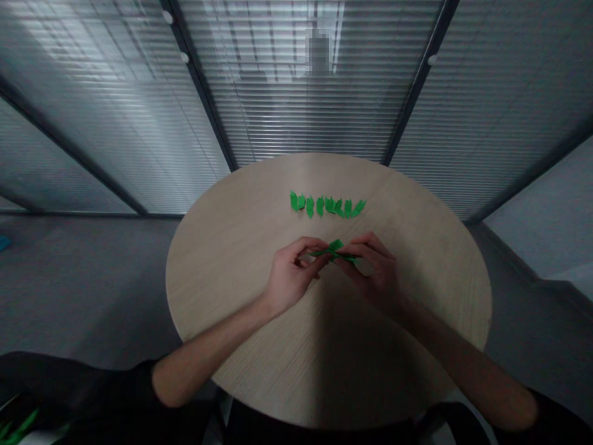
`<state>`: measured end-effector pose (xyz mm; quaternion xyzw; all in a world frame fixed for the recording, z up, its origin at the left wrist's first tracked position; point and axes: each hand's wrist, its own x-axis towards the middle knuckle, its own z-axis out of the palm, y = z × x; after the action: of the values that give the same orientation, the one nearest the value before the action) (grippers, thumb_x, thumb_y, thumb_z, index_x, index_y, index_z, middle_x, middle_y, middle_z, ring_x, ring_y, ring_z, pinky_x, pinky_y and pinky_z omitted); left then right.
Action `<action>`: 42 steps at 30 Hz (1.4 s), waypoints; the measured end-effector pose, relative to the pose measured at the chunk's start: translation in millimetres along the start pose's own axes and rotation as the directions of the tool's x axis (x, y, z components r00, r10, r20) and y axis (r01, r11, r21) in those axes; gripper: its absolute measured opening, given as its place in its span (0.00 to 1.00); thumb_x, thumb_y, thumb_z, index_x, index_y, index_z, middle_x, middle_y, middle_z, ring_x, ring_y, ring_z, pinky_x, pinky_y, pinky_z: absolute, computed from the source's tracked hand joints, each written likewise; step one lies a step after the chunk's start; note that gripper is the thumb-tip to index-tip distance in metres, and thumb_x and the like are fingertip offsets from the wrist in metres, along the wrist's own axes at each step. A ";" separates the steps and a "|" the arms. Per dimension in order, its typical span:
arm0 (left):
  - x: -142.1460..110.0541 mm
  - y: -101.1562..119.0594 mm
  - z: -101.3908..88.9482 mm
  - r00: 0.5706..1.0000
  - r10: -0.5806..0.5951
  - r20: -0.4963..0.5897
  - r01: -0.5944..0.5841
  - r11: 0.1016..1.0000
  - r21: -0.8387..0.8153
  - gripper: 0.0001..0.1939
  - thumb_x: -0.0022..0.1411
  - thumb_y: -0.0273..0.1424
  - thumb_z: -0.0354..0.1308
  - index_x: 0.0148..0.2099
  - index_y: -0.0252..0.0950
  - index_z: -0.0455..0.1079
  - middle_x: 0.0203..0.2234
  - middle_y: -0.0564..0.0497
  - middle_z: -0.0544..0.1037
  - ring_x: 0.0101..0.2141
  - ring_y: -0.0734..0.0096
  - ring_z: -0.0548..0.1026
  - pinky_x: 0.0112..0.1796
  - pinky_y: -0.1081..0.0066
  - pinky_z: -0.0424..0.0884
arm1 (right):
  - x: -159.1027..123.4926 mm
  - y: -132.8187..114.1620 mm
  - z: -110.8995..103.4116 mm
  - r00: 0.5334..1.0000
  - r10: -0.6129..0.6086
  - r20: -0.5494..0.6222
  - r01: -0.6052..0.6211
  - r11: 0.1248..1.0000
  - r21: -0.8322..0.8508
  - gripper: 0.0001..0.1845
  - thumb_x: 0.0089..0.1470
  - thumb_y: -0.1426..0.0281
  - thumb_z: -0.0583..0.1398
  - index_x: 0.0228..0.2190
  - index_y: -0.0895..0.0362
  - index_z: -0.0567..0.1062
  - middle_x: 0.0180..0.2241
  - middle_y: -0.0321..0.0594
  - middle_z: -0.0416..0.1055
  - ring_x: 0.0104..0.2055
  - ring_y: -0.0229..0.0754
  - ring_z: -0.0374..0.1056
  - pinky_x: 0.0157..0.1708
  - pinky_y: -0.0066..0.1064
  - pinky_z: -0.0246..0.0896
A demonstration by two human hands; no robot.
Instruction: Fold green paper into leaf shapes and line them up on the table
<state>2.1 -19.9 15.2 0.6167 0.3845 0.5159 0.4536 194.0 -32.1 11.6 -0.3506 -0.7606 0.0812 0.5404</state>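
Note:
A green piece that looks like folded paper (pixel 336 246) is held just above the table, between the fingertips of both hands. My left hand (pixel 290 275) pinches its left end between thumb and fingers. From the other side, my right hand (pixel 378 272) grips the right end in the same way. The fingers cover part of the piece, so its full shape is hidden. Beyond the hands, several small green folded pieces (pixel 329 204) with pointed ends lie side by side in a slightly uneven row.
Both forearms reach over a round, light wooden table (pixel 222 247). Glass panels with blinds (pixel 306 111) stand behind its far edge. Grey carpet (pixel 106 278) surrounds it. Something green (pixel 21 426) shows at the lower left corner, and a blue item (pixel 4 242) lies far left.

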 end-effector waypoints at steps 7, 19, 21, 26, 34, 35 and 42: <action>-3.5 -0.7 2.6 0.999 0.036 -0.020 -0.036 0.999 -0.004 0.10 0.59 0.31 0.69 0.44 0.34 0.79 0.34 0.48 0.85 0.22 0.79 0.77 0.22 0.82 0.74 | 1.3 -3.4 -1.7 0.990 0.142 0.021 -0.143 0.989 0.040 0.03 0.63 0.71 0.65 0.34 0.54 0.77 0.28 0.33 0.69 0.28 0.36 0.66 0.30 0.30 0.65; -4.9 -0.9 1.4 0.990 0.141 -0.017 -0.139 0.987 0.075 0.08 0.62 0.30 0.67 0.44 0.35 0.79 0.37 0.46 0.83 0.34 0.71 0.82 0.25 0.80 0.76 | 2.7 -4.4 -0.7 0.985 0.168 0.048 -0.173 0.976 0.130 0.03 0.61 0.70 0.67 0.34 0.53 0.78 0.31 0.34 0.70 0.31 0.37 0.68 0.31 0.30 0.67; -4.7 0.0 1.7 0.992 0.127 -0.007 -0.127 0.990 0.061 0.08 0.62 0.30 0.67 0.44 0.35 0.79 0.37 0.46 0.84 0.33 0.71 0.82 0.24 0.79 0.76 | 2.9 -3.3 -0.9 0.977 0.212 0.018 -0.212 0.965 0.154 0.04 0.60 0.68 0.67 0.33 0.52 0.78 0.34 0.36 0.70 0.35 0.39 0.70 0.33 0.31 0.71; -5.8 1.0 1.8 0.995 0.100 0.009 -0.100 0.995 0.027 0.08 0.61 0.30 0.68 0.43 0.35 0.79 0.37 0.47 0.83 0.34 0.71 0.82 0.26 0.79 0.77 | 2.5 -1.9 0.7 0.951 0.304 0.056 -0.306 0.906 0.291 0.07 0.61 0.63 0.67 0.35 0.52 0.79 0.41 0.40 0.75 0.43 0.43 0.75 0.43 0.37 0.76; -7.0 0.4 3.0 0.997 0.071 0.032 -0.072 0.997 0.011 0.10 0.61 0.31 0.69 0.45 0.35 0.79 0.37 0.46 0.83 0.33 0.71 0.80 0.28 0.78 0.78 | 0.8 -8.4 3.8 0.907 0.405 0.118 -0.416 0.818 0.397 0.09 0.60 0.63 0.67 0.32 0.53 0.76 0.30 0.35 0.77 0.33 0.38 0.78 0.36 0.30 0.78; -6.9 0.3 3.3 0.997 0.067 0.031 -0.067 0.998 0.013 0.11 0.60 0.31 0.69 0.45 0.35 0.79 0.36 0.46 0.83 0.32 0.72 0.80 0.27 0.78 0.77 | 0.8 -8.6 3.8 0.912 0.396 0.106 -0.405 0.830 0.383 0.09 0.60 0.63 0.67 0.32 0.53 0.76 0.30 0.35 0.77 0.33 0.38 0.77 0.37 0.30 0.78; -5.9 3.6 5.6 0.999 -0.011 0.038 0.015 0.995 -0.099 0.12 0.58 0.33 0.71 0.43 0.35 0.76 0.31 0.50 0.83 0.24 0.78 0.77 0.25 0.79 0.77 | -1.1 -10.0 4.2 0.892 0.444 0.084 -0.440 0.812 0.384 0.11 0.59 0.60 0.68 0.31 0.53 0.76 0.29 0.35 0.78 0.32 0.39 0.78 0.37 0.33 0.79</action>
<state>6.6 -27.4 16.6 0.6004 0.3539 0.5198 0.4940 186.1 -39.1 14.1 -0.4023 -0.6238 0.3535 0.5693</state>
